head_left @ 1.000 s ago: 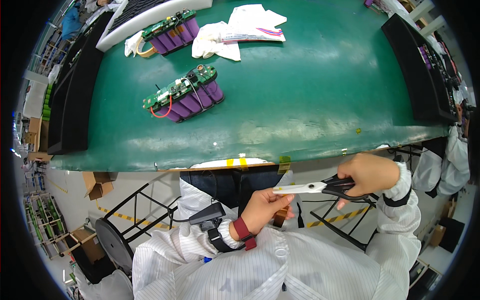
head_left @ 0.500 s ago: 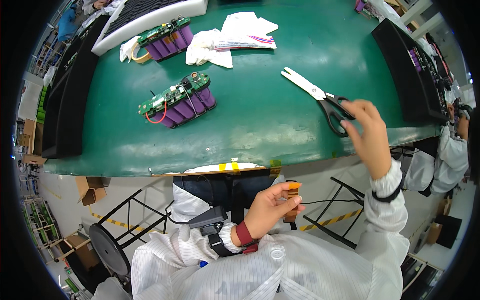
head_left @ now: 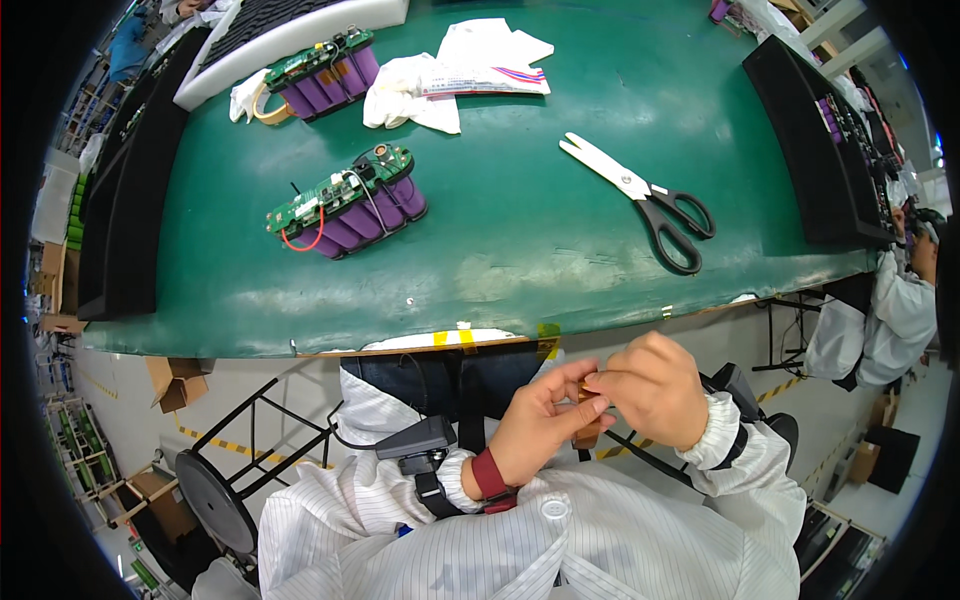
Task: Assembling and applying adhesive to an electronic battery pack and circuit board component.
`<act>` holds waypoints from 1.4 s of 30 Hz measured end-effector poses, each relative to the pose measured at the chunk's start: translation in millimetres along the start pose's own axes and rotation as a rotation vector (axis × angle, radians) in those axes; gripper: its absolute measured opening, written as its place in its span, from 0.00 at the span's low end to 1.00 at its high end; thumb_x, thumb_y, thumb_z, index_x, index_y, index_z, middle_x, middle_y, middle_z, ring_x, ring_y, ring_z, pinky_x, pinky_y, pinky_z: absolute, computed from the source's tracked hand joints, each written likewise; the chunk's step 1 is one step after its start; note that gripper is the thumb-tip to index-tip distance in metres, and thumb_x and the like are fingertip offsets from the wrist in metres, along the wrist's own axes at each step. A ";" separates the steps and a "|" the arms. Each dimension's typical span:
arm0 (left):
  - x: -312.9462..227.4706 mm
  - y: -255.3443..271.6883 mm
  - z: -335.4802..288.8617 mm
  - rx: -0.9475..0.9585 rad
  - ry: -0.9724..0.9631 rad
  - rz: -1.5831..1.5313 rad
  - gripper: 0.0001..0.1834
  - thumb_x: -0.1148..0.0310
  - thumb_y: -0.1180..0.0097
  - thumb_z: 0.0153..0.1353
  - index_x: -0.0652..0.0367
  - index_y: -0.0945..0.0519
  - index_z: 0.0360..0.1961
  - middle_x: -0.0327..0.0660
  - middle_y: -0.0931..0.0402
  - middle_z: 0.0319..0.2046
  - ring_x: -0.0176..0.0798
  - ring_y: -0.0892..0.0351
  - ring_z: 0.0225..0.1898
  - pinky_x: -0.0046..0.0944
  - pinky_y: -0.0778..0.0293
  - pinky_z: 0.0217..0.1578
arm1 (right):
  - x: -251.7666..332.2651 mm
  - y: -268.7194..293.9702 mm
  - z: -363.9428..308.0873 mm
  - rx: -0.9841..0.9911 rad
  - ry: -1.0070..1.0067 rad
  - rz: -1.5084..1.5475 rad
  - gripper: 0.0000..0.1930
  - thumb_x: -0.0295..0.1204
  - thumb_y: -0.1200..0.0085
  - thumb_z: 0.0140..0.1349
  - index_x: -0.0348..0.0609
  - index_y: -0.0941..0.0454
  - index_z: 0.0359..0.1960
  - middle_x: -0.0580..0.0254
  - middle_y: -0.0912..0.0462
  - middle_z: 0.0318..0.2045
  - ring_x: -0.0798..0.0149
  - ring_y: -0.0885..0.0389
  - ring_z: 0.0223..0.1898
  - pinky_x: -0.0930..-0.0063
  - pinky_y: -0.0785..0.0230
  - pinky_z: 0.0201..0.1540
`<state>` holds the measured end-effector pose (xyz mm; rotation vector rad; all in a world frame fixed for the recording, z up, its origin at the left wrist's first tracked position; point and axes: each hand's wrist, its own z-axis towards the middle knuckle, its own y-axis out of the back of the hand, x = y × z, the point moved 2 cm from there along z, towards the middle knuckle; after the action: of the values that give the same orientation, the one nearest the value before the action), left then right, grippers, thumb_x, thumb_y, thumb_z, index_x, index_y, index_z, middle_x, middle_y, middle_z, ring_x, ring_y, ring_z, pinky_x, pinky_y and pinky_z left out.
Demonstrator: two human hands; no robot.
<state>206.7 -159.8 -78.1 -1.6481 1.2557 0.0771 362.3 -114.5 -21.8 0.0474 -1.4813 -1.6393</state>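
Observation:
Just off the near edge of the table, my left hand pinches a glossy amber tape, mostly covered by the fingers. My right hand meets it there, thumb and fingertips closed on the upper end of the same tape. On the green table lie scissors with white blades and black handles, blades slightly parted, touched by neither hand. To the left stands a battery pack of purple cells with a green circuit board on top and a red wire loop.
A second purple battery pack stands farther back beside a tape roll. White cloths and a white tube lie near it. Black trays line the left; another black bin borders the right, where a co-worker sits.
My right hand has left the scissors' handles and come down to the left hand, closing on the amber tape. The scissors stay on the table. My left hand keeps its hold.

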 end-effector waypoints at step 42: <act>26.5 5.4 20.4 -0.165 0.141 -0.182 0.10 0.67 0.45 0.68 0.54 0.29 0.47 0.37 0.23 0.36 0.41 0.17 0.39 0.44 0.18 0.44 | -111.4 63.2 55.7 0.174 -0.509 -0.212 0.16 0.25 0.39 0.48 0.29 0.25 0.38 0.50 0.20 0.34 0.52 0.20 0.36 0.64 0.28 0.39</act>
<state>224.7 -162.6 -106.7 -1.9322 1.2250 -0.0497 433.4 5.2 -11.9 -0.1303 -2.0628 -1.7679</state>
